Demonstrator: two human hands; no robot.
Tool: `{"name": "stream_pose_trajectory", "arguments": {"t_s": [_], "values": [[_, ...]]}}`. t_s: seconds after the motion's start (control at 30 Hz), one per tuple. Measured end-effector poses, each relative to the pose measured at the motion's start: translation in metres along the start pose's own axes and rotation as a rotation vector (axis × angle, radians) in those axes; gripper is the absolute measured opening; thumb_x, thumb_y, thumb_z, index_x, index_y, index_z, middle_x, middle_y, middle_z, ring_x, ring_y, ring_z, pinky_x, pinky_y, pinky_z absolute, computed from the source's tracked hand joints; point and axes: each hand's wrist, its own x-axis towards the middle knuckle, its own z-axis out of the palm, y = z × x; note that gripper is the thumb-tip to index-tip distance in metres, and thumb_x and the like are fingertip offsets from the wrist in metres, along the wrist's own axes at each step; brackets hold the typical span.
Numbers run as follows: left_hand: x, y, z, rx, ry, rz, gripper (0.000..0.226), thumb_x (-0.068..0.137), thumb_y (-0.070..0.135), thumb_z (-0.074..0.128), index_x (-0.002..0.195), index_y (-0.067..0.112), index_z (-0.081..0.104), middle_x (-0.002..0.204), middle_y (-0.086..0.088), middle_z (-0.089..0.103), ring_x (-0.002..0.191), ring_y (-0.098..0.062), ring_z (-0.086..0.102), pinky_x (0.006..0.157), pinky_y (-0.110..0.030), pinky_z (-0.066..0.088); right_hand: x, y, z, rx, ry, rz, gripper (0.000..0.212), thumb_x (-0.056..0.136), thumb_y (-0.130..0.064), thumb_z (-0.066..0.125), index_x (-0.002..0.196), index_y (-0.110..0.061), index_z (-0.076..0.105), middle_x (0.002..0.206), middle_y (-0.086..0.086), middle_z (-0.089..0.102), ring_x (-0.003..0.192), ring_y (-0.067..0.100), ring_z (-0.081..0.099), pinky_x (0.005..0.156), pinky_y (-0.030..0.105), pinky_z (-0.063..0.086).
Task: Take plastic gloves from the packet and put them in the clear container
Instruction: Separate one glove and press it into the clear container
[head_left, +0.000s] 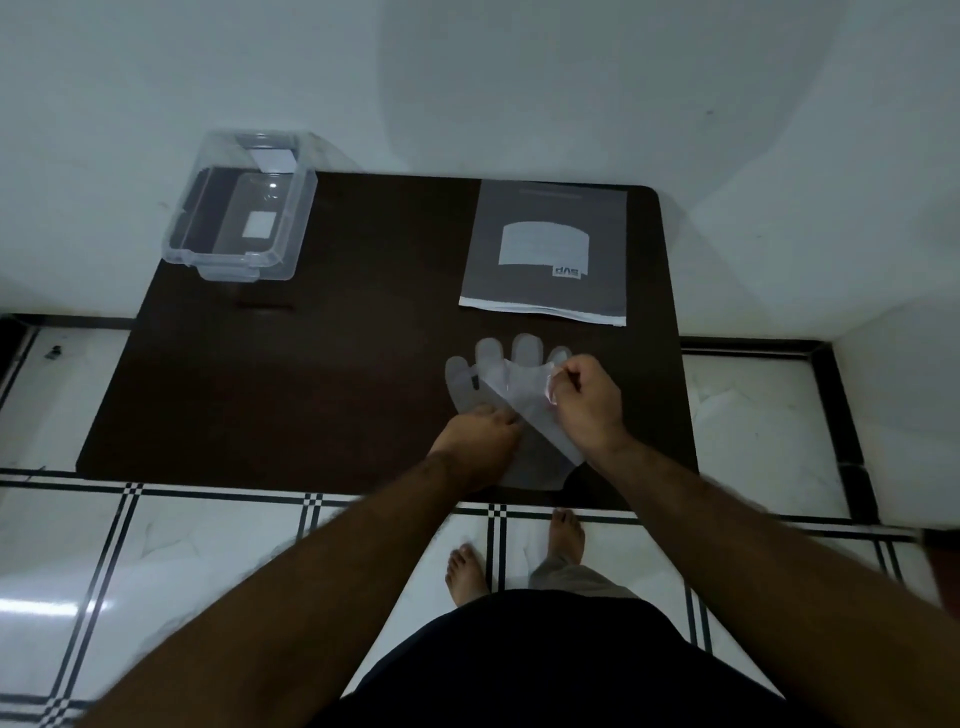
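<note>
A thin clear plastic glove lies spread on the dark table near its front right, fingers pointing away from me. My right hand pinches a lifted fold of the glove by its thumb side. My left hand presses down on the glove's cuff edge. The grey glove packet lies flat at the back right, beyond the glove. The clear container stands open at the table's back left corner, with only a white label showing inside.
The table stands against a white wall. White floor tiles with black lines surround it, and my bare feet are at the front edge.
</note>
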Motion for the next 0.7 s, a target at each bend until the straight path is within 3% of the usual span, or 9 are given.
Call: {"name": "stream_pose_trajectory", "arguments": {"t_s": [0.23, 0.47, 0.6, 0.7], "values": [[0.010, 0.004, 0.000, 0.028, -0.065, -0.044, 0.027, 0.101, 0.038, 0.064, 0.125, 0.025, 0.067, 0.126, -0.003, 0.064, 0.112, -0.023, 0.062, 0.091, -0.042, 0.058, 0.008, -0.017, -0.020, -0.058, -0.010, -0.103, 0.005, 0.108, -0.021, 0.058, 0.108, -0.018, 0.063, 0.096, -0.010, 0.061, 0.090, 0.008, 0.063, 0.071, 0.019, 0.049], [0.021, 0.013, -0.022, 0.041, -0.151, -0.083, 0.015, 0.102, 0.029, 0.067, 0.112, 0.018, 0.070, 0.110, -0.004, 0.070, 0.099, -0.021, 0.070, 0.088, -0.040, 0.062, 0.027, -0.048, -0.043, -0.082, 0.010, -0.223, 0.005, 0.108, -0.028, 0.060, 0.108, -0.023, 0.062, 0.102, -0.008, 0.063, 0.093, 0.003, 0.060, 0.076, 0.013, 0.047], [0.026, 0.013, -0.035, 0.012, -0.248, -0.128, 0.025, 0.097, 0.040, 0.072, 0.111, 0.020, 0.070, 0.108, -0.003, 0.069, 0.099, -0.020, 0.068, 0.090, -0.040, 0.061, 0.040, -0.076, -0.064, -0.204, -0.038, -0.372, 0.007, 0.108, -0.025, 0.060, 0.107, -0.019, 0.063, 0.098, -0.004, 0.066, 0.090, 0.008, 0.063, 0.078, 0.022, 0.055], [0.030, 0.012, -0.053, -0.151, -0.325, -0.176, 0.024, 0.098, 0.041, 0.069, 0.111, 0.021, 0.071, 0.109, -0.002, 0.069, 0.103, -0.019, 0.067, 0.096, -0.043, 0.058, 0.047, -0.105, -0.084, -0.294, -0.082, -0.504, 0.009, 0.107, -0.022, 0.060, 0.110, -0.016, 0.066, 0.100, 0.002, 0.070, 0.088, 0.016, 0.067, 0.075, 0.028, 0.055]]}}
